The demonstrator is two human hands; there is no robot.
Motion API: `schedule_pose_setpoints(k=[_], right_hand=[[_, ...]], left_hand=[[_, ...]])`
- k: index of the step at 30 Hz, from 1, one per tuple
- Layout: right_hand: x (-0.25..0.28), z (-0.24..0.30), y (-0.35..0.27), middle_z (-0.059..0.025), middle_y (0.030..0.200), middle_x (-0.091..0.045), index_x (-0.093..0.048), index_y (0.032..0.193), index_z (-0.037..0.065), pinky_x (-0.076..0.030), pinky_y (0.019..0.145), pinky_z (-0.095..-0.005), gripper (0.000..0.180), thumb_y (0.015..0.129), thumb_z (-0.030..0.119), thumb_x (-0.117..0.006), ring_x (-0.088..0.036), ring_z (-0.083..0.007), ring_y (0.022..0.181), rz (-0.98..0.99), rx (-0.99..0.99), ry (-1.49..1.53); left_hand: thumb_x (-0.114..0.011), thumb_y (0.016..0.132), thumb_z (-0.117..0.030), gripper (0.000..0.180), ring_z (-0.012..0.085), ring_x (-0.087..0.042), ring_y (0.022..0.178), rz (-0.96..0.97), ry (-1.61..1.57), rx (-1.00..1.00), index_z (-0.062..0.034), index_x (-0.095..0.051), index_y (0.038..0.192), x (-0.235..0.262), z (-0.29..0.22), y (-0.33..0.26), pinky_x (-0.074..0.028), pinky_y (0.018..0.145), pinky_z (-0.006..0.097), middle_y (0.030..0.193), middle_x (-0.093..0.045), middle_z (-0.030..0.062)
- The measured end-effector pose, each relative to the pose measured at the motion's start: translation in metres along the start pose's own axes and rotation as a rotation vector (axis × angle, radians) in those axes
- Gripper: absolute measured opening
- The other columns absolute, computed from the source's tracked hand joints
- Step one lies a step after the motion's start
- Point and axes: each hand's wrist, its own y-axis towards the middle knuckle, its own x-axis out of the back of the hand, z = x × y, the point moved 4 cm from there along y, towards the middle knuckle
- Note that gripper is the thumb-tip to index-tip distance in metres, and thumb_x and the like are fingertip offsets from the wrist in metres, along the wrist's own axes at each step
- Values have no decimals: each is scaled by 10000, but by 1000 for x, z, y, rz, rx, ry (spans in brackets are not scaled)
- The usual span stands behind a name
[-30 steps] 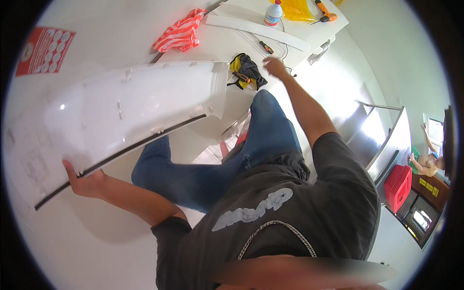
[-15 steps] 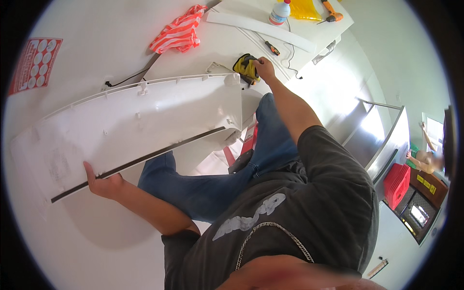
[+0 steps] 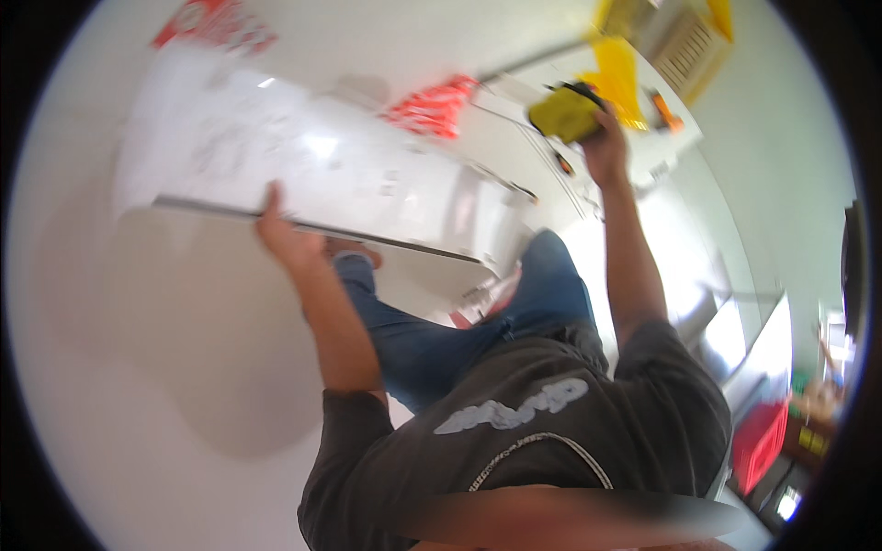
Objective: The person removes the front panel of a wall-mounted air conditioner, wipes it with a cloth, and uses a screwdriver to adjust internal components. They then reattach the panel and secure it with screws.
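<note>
A long white plastic panel (image 3: 367, 184) with a dark strip (image 3: 395, 241) along its near edge slants across the left side, above my legs. My left hand (image 3: 287, 234) is on that near edge, thumb up on the panel face and fingers hidden beneath, closed on it. Raised at the upper right, my right hand (image 3: 604, 151) grips a bulky yellow-and-black thing (image 3: 565, 115) by its dark right end. Blur keeps me from telling its kind. It is held above the white surface, apart from the panel.
On the white surface (image 3: 528, 147) lie a red-and-white striped bag (image 3: 434, 106), a screwdriver (image 3: 563, 163), a yellow plastic bag (image 3: 620, 81) and an orange drill (image 3: 663, 108). Red crates (image 3: 761, 444) stand at the right, near another person (image 3: 810, 400) at the edge.
My right hand has lifted the yellow-and-black thing and carried it to the right, away from the panel's end. The view has shifted, and the panel appears higher and tilted differently, still in my left hand.
</note>
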Motion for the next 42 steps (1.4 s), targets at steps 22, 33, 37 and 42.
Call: schedule_pose_setpoints(k=[22, 33, 37, 42], right_hand=[[-395, 229, -79, -150, 1010, -736, -686, 1165, 41, -574, 842, -393, 233, 939, 0, -645, -724, -319, 943, -43, 1275, -741], [-390, 250, -74, -156, 1105, -685, -686, 1095, 60, -552, 887, -407, 211, 888, 72, -722, -668, -346, 1025, 220, 1387, -794], [-374, 257, -57, -127, 1075, -709, -700, 1103, 64, -549, 909, -364, 217, 891, 90, -737, -696, -289, 1033, 96, 1182, -785], [-377, 256, -60, -64, 979, -740, -695, 1139, 31, -550, 808, -265, 196, 957, 100, -716, -686, -115, 883, 306, 1229, -752]], left_hand=[[-550, 981, -46, 354, 164, -616, 1004, 952, 457, -388, 50, -527, 1322, -214, -73, -228, -488, 885, 292, 1090, -674, 108], [-541, 951, -28, 401, 196, -630, 1046, 962, 370, -337, 60, -511, 1340, -236, -52, -240, -487, 930, 323, 1174, -656, 149], [-523, 957, -49, 417, 170, -623, 972, 986, 411, -279, 52, -490, 1360, -238, -44, -241, -489, 894, 311, 1125, -659, 165], [-511, 955, -52, 417, 242, -657, 1009, 959, 390, -363, 32, -504, 1364, -243, -40, -247, -488, 924, 363, 1118, -684, 182]])
